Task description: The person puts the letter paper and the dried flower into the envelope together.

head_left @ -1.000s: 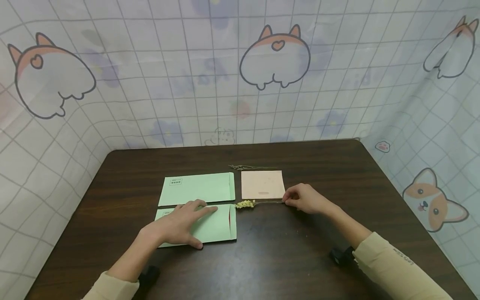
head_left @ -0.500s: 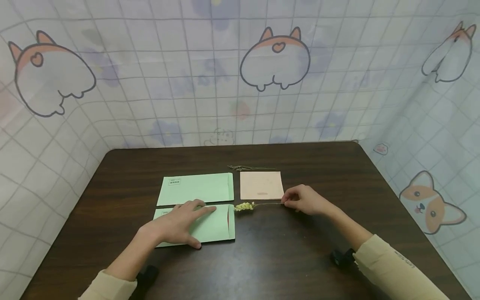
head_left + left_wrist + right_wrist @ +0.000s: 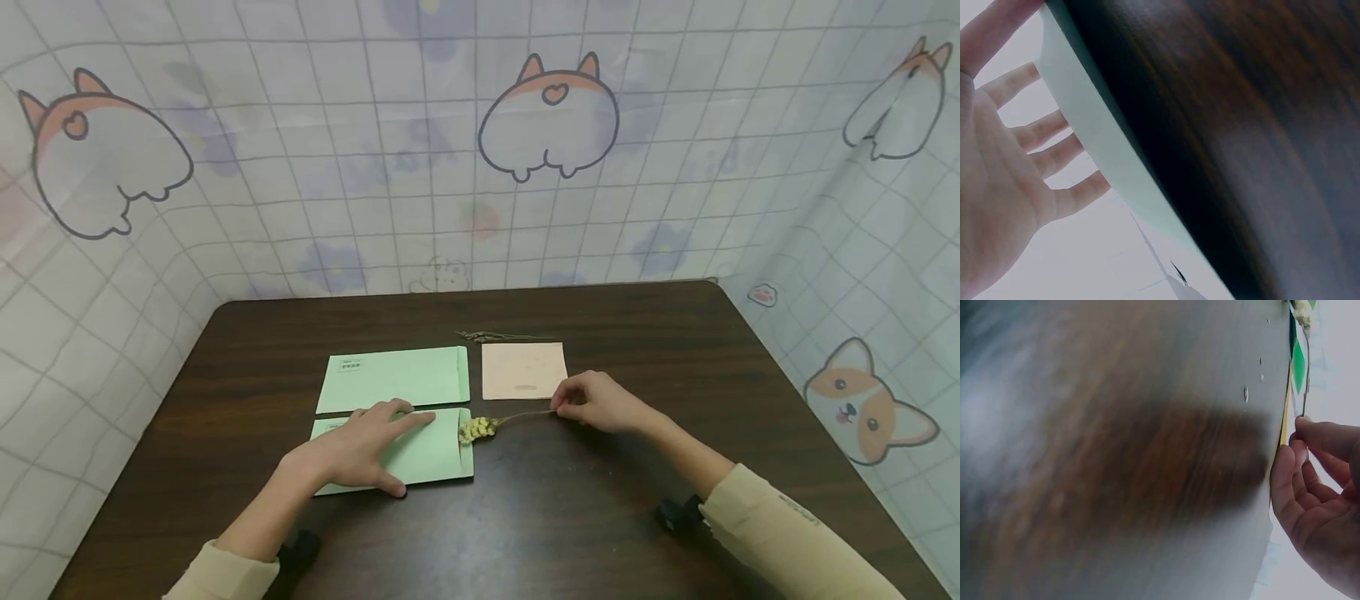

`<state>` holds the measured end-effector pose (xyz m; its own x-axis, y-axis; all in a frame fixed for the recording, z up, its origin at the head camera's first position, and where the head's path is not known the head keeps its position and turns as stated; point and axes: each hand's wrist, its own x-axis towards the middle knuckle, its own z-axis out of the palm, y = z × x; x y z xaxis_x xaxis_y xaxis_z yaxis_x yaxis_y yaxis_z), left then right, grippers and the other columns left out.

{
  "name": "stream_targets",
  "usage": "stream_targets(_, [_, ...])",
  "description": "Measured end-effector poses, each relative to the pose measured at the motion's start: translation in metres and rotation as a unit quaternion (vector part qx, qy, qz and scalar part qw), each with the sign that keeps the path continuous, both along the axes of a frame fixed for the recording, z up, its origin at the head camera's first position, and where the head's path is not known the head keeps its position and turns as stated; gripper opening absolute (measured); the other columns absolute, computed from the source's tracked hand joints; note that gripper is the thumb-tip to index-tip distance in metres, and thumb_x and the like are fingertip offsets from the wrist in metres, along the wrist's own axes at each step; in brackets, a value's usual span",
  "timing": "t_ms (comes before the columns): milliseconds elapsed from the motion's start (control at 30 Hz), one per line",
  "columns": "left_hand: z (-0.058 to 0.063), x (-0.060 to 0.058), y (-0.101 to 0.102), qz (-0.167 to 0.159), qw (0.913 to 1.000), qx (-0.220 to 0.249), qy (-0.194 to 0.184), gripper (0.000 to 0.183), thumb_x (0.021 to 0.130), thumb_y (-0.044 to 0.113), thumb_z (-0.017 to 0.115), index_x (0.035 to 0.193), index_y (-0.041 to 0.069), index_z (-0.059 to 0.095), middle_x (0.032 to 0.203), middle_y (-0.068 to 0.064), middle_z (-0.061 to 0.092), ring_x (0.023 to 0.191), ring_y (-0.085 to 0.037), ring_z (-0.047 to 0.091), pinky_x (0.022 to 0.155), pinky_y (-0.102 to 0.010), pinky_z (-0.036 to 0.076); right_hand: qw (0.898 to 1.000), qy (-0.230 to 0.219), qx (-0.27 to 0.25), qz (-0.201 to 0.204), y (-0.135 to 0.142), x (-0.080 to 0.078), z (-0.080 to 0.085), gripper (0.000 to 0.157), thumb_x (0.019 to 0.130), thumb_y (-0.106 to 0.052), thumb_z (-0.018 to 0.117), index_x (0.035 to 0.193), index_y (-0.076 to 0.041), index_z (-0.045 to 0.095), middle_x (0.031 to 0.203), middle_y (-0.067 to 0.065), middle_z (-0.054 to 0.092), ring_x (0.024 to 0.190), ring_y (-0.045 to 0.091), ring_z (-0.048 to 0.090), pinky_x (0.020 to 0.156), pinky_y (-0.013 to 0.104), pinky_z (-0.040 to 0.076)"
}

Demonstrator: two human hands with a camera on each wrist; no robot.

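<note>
My left hand [image 3: 356, 450] lies spread on the nearer green envelope [image 3: 431, 462], fingers out and thumb at its front edge. In the left wrist view the fingers [image 3: 1054, 156] reach over the envelope's pale edge [image 3: 1104, 137]. Between thumb and fingertips, my right hand [image 3: 603, 402] pinches the thin stem of a dried flower sprig [image 3: 477, 429]. Its yellow blossom head overlaps the right end of the nearer envelope, at the flap opening. The right wrist view shows the stem [image 3: 1307, 375] rising from the pinch toward the blossom.
A second green envelope [image 3: 393, 379] with a printed box lies behind the first. To its right is a pale peach card [image 3: 523, 371], with another dried sprig [image 3: 498, 337] behind it. All lie on a dark wooden table [image 3: 637, 325] before a patterned cloth [image 3: 375, 208].
My right hand has moved slightly left and carried the sprig's blossom from beside the envelope onto its flap end. The left hand stays in place.
</note>
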<state>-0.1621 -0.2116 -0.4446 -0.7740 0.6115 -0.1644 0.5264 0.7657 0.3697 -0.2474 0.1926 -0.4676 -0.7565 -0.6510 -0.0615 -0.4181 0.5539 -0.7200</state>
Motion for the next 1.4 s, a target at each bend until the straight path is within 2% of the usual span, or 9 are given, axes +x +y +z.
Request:
stream_targets(200, [0.002, -0.002, 0.000, -0.010, 0.9999, 0.000, 0.005, 0.099, 0.076, 0.043, 0.091, 0.158, 0.019, 0.041, 0.147, -0.013, 0.043, 0.132, -0.032, 0.046, 0.101, -0.058, 0.038, 1.000, 0.009, -0.012, 0.012, -0.010, -0.001, 0.001, 0.005, 0.097, -0.005, 0.070, 0.097, -0.007, 0.074, 0.082, -0.002, 0.066, 0.061, 0.011, 0.057, 0.057, 0.028, 0.051])
stream_targets(500, [-0.001, 0.002, 0.004, 0.001, 0.9999, 0.004, -0.010, 0.097, 0.077, 0.042, 0.090, 0.158, 0.020, 0.042, 0.151, -0.014, 0.041, 0.138, -0.033, 0.041, 0.107, -0.059, 0.035, 0.999, 0.002, -0.018, 0.033, -0.025, 0.003, -0.002, 0.006, 0.098, -0.005, 0.069, 0.096, -0.008, 0.073, 0.079, -0.006, 0.064, 0.060, 0.009, 0.057, 0.059, 0.028, 0.052])
stream_targets(600, [-0.002, 0.002, 0.003, 0.003, 1.0000, 0.007, -0.005, 0.097, 0.076, 0.041, 0.091, 0.158, 0.019, 0.043, 0.152, -0.017, 0.041, 0.139, -0.035, 0.040, 0.107, -0.060, 0.034, 0.999, 0.000, -0.021, 0.033, -0.031, 0.005, -0.001, 0.007, 0.098, -0.004, 0.068, 0.095, -0.008, 0.072, 0.079, -0.005, 0.064, 0.060, 0.009, 0.057, 0.059, 0.028, 0.052])
stream_targets(833, [-0.001, 0.004, -0.001, 0.002, 1.0000, 0.003, -0.002, 0.096, 0.077, 0.041, 0.090, 0.157, 0.019, 0.043, 0.152, -0.019, 0.040, 0.139, -0.037, 0.040, 0.107, -0.062, 0.033, 0.999, 0.033, -0.022, 0.030, -0.046, 0.008, -0.001, 0.009, 0.096, -0.002, 0.068, 0.092, -0.009, 0.072, 0.079, -0.007, 0.063, 0.066, 0.008, 0.054, 0.062, 0.027, 0.048])
stream_targets(1100, [0.003, 0.003, 0.002, 0.004, 1.0000, -0.001, 0.005, 0.096, 0.077, 0.038, 0.091, 0.157, 0.018, 0.043, 0.152, -0.020, 0.039, 0.139, -0.038, 0.039, 0.106, -0.064, 0.032, 0.999, 0.048, -0.018, 0.018, -0.057, 0.012, 0.001, 0.010, 0.096, -0.002, 0.066, 0.091, -0.009, 0.071, 0.076, -0.008, 0.061, 0.065, 0.008, 0.053, 0.063, 0.027, 0.046])
stream_targets(1400, [0.002, 0.007, 0.005, 0.007, 1.0000, 0.005, -0.002, 0.096, 0.076, 0.035, 0.092, 0.156, 0.015, 0.045, 0.150, -0.022, 0.041, 0.136, -0.040, 0.041, 0.106, -0.064, 0.033, 0.997, 0.069, -0.011, 0.012, -0.066, 0.026, -0.002, 0.011, 0.094, 0.000, 0.068, 0.089, -0.009, 0.072, 0.077, -0.008, 0.061, 0.065, 0.007, 0.052, 0.063, 0.027, 0.045])
